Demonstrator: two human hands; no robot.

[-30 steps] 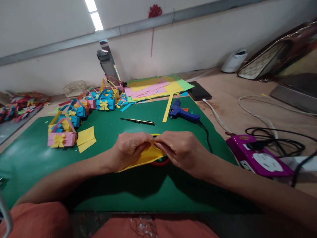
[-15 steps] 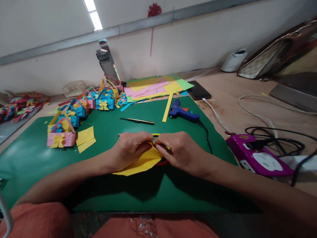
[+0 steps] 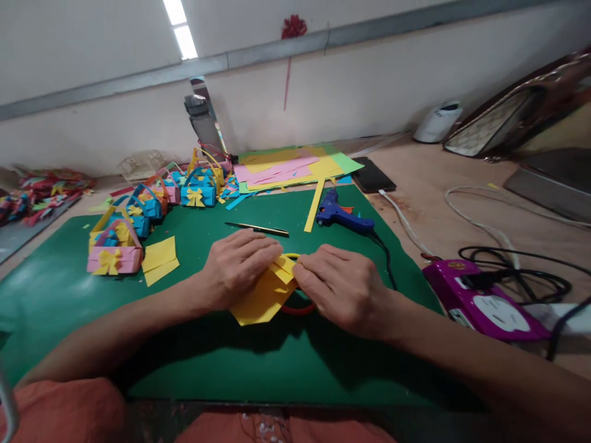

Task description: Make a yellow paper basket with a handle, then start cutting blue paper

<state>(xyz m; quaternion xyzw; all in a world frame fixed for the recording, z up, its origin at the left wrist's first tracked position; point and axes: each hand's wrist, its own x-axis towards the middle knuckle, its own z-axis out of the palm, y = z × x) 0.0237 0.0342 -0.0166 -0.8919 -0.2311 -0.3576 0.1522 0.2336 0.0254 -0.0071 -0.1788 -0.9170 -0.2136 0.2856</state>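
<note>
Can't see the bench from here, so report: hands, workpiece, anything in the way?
Left hand holding folded yellow paper. Right hand at its edge, grip hidden. Red loop close by, partly covered; pen and glue gun beyond the hands.

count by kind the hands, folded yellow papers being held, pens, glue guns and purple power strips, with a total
Hands: 2 (left hand, right hand)
Held folded yellow paper: 1
Pen: 1
Blue glue gun: 1
Purple power strip: 1
Total: 6
</note>
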